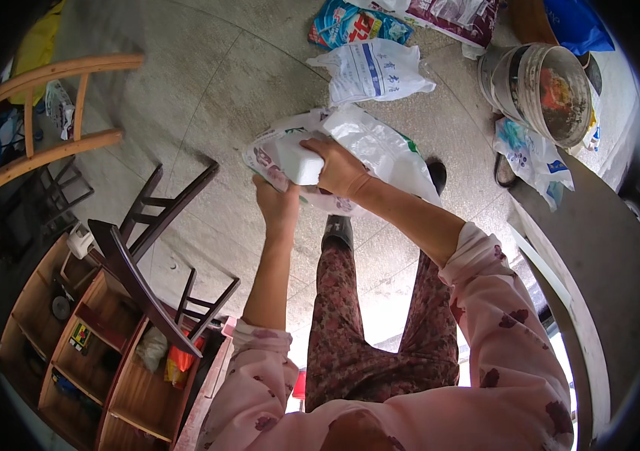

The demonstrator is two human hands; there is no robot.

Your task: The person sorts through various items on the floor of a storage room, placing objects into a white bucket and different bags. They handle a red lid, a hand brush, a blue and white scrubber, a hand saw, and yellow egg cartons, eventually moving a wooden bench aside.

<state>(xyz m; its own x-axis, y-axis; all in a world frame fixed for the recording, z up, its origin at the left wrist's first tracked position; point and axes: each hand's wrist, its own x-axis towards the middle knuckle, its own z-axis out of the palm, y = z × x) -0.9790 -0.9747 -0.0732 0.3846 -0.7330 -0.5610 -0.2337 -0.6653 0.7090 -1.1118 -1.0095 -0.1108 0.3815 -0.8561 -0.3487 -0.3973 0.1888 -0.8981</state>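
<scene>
Grey floor (207,105) below. Right hand (340,170) grips a white blocky item (302,165) against the plastic bag (389,154), before the legs (339,293); left hand (278,201) holds the bag's near edge. Step: apparently handling both together; next move likely calls for steady support. Beyond: printed bag (371,71), bucket (534,90).

A grimy pale bucket (519,83) sits on the grey floor (200,98). Just above it in view is a blue bag (575,26); just below it lies a crumpled bag with blue patches (532,156). To the bucket's left are a white bag with blue print (372,71), a blue packet (361,26) and, nearer, a maroon bag (478,24). Well left of the bucket stands a light wooden chair frame (55,159); at its far lower left are a dark wooden bench (140,284) and a brown compartmented cabinet (123,373) holding a red-and-orange packet (178,366).
</scene>
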